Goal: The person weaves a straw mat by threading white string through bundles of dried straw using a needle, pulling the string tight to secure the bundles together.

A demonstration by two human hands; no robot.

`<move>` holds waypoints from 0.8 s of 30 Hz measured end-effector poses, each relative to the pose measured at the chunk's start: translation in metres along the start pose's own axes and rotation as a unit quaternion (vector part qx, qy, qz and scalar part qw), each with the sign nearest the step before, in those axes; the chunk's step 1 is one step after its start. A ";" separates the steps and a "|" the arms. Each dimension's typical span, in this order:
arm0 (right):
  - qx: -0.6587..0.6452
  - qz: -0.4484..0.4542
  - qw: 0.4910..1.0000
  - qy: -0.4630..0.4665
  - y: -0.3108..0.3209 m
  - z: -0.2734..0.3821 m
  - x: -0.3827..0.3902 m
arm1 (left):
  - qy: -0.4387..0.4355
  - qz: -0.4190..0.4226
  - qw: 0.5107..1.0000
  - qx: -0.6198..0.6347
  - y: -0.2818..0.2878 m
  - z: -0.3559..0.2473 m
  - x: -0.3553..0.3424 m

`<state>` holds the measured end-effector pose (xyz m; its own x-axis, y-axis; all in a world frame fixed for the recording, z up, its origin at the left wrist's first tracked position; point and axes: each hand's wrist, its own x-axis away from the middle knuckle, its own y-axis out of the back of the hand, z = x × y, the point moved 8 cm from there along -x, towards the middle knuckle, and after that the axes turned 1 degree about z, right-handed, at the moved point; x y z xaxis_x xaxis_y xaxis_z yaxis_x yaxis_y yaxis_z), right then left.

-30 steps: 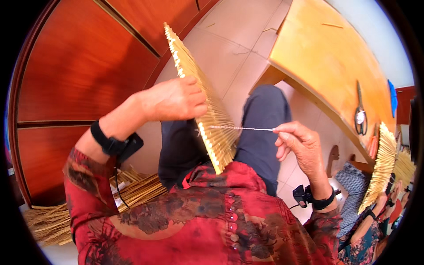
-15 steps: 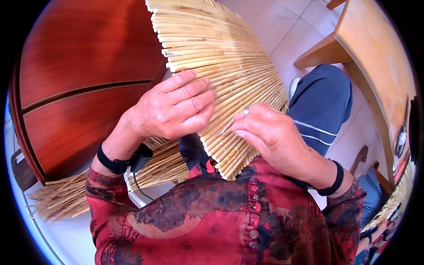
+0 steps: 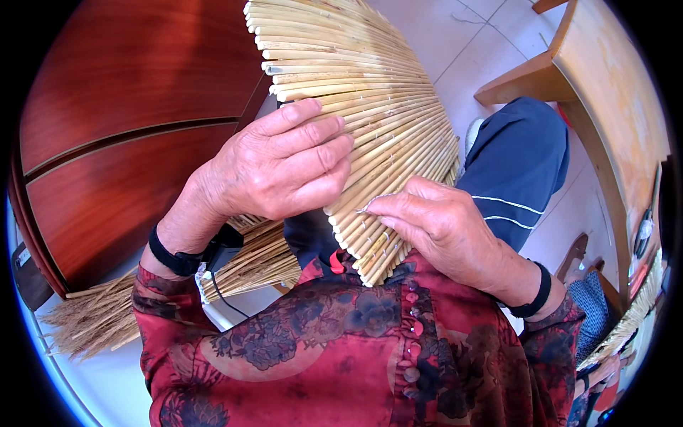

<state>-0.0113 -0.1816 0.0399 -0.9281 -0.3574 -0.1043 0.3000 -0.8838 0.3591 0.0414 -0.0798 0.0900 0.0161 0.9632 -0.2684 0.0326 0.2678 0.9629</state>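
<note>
Right hand (image 3: 449, 220) now closer to reed mat (image 3: 388, 128) (thread (image 3: 368, 203) barely visible)

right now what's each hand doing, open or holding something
Left hand: holding the reed panel at its left edge.
Right hand: pinching a pale thread at the panel.

Straw-yellow stalk mat (image 3: 388, 121), top centre; red shirt (image 3: 306, 377), dark floral pattern, bottom; reddish-brown cabinet (image 3: 128, 78), upper left; navy trousers (image 3: 516, 160), two white stripes, right
</note>
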 end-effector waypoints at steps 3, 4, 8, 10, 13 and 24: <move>0.005 0.010 1.000 -0.004 0.000 0.002 -0.001 | -0.002 0.000 1.000 0.001 0.001 0.000 -0.001; 0.006 0.013 1.000 -0.008 0.000 0.002 -0.001 | -0.002 -0.001 1.000 0.001 0.001 0.000 -0.001; -0.006 0.015 1.000 -0.016 0.003 0.002 -0.001 | -0.002 0.002 1.000 0.003 0.002 0.000 -0.002; -0.010 0.016 1.000 -0.001 0.003 0.003 -0.001 | -0.001 0.002 1.000 0.005 0.002 -0.001 -0.003; -0.019 0.017 1.000 -0.009 0.005 0.002 -0.001 | -0.002 0.006 1.000 0.003 0.002 0.000 -0.005; 0.036 0.044 0.998 -0.006 0.022 0.011 -0.006 | -0.031 -0.009 0.999 0.010 0.000 0.004 -0.018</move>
<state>-0.0019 -0.1952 0.0587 -0.9014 -0.4291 -0.0588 0.3644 -0.8248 0.4324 0.0450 -0.0968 0.0946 0.0776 0.9549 -0.2865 0.0533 0.2830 0.9576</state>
